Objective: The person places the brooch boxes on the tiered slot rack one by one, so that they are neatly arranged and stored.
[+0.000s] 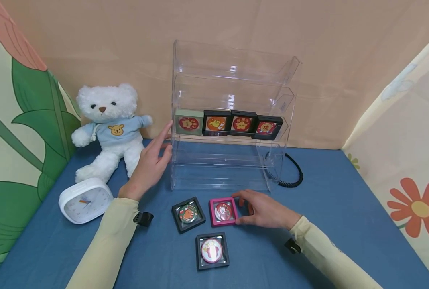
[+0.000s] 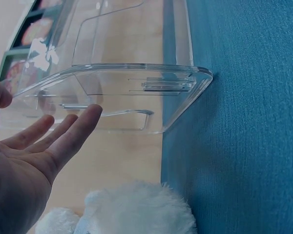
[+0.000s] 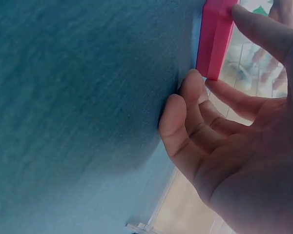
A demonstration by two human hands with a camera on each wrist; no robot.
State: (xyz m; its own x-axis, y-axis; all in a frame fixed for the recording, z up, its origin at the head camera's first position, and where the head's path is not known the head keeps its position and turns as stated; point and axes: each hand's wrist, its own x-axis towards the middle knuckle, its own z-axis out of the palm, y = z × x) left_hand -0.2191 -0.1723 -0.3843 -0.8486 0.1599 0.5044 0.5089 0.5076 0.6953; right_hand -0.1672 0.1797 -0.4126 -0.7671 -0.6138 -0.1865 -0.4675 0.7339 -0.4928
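A clear acrylic rack with stacked tiers stands at the back. My left hand is at its left side, fingers extended; in the left wrist view the hand is beside the clear side panel. On the table, my right hand pinches a pink square display case with a round red badge, thumb and fingertip at its right corners. The right wrist view shows that case from its edge. Two black display cases with round badges lie nearby, one left, one in front.
On the rack's middle tier lean a green case and several black cases. A white teddy bear and a white clock are on the left. A black coiled cord lies behind the rack's right side.
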